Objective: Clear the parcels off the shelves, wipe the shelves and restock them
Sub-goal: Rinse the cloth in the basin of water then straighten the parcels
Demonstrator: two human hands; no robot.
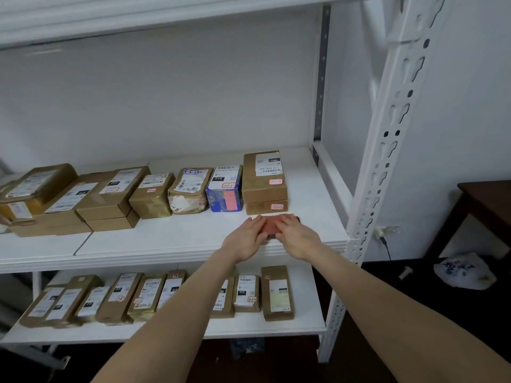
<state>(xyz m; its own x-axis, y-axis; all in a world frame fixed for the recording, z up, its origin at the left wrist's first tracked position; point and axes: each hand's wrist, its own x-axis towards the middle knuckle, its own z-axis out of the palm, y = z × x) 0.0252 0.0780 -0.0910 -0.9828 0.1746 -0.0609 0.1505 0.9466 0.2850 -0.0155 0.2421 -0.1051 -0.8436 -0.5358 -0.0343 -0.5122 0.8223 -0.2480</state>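
Fingers of the left hand (pixel 244 239) and right hand (pixel 297 237) lie straight, pressing a reddish-pink cloth (pixel 272 227) onto the white middle shelf (pixel 171 240), just before two stacked brown cardboard parcels (pixel 264 193); the hands hide most of the cloth.

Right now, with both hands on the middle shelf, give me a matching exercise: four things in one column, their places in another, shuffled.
Things:
1. blue box
2. reddish cloth
3. white plastic bag
4. two stacked brown boxes

Places:
A. on the floor, right of the shelving
B. under the left hand and right hand, at the front of the middle shelf
C. right end of the middle shelf's parcel row
D. second from right in that row

Pairs: 1-D, 2-B, 3-A, 4-C.
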